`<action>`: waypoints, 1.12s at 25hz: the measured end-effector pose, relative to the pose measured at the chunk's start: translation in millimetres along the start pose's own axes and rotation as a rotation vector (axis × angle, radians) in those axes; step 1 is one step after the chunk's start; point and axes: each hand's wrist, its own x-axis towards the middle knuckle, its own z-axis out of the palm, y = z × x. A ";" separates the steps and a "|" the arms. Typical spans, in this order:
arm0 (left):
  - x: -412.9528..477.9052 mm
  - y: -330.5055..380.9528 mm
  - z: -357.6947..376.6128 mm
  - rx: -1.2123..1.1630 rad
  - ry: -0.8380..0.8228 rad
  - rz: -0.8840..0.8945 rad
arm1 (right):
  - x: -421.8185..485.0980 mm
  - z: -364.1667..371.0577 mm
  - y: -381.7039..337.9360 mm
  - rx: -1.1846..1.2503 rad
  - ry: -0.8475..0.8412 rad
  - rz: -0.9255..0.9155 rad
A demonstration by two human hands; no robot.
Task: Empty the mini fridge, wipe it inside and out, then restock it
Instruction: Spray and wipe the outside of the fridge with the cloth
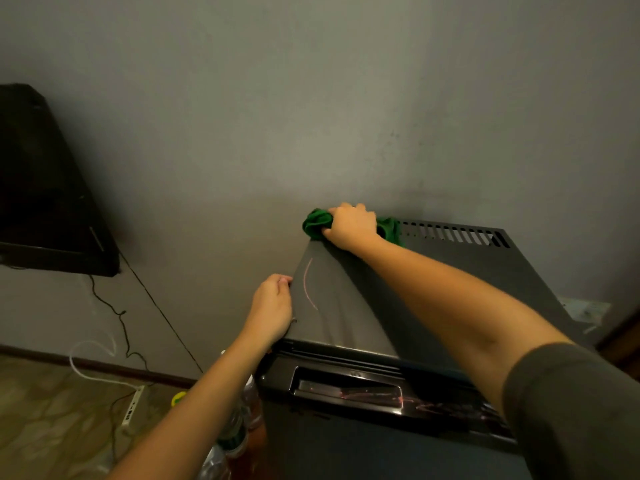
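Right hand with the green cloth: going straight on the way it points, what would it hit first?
Probably the grey wall behind the mini fridge; the right hand grips the green cloth at its back corner, gap hard to judge.

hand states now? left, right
Left hand: fingers curled at the left edge of the fridge top; grip cannot be told.
Right hand: gripping the green cloth.

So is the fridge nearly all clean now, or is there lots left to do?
Partly. Bottles stand on the floor beside the mini fridge, so emptying looks done. Now the right hand presses a green cloth on the top's back corner, the left hand at its edge. Pink marks show on top and by the handle. The door is shut, so the inside can't be judged. Restocking is left.
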 end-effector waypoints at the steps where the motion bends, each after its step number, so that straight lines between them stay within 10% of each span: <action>1: -3.4 1.8 0.4 -0.046 0.016 -0.024 | -13.4 -2.8 -5.8 -0.001 0.013 -0.016; 10: -29.7 2.6 -24.5 -0.859 -0.025 -0.322 | -215.1 -32.2 -26.4 0.147 0.018 -0.477; 18: -56.3 -0.4 -18.4 -0.381 0.038 -0.023 | -17.3 -2.3 -31.8 0.051 -0.003 0.095; 23: -49.5 -4.6 -19.1 -0.168 -0.091 0.060 | -79.7 -6.6 5.1 0.010 0.059 -0.094; 28: -45.7 -7.6 -15.3 -0.175 -0.144 0.077 | -165.5 -27.5 165.8 -0.054 0.118 0.463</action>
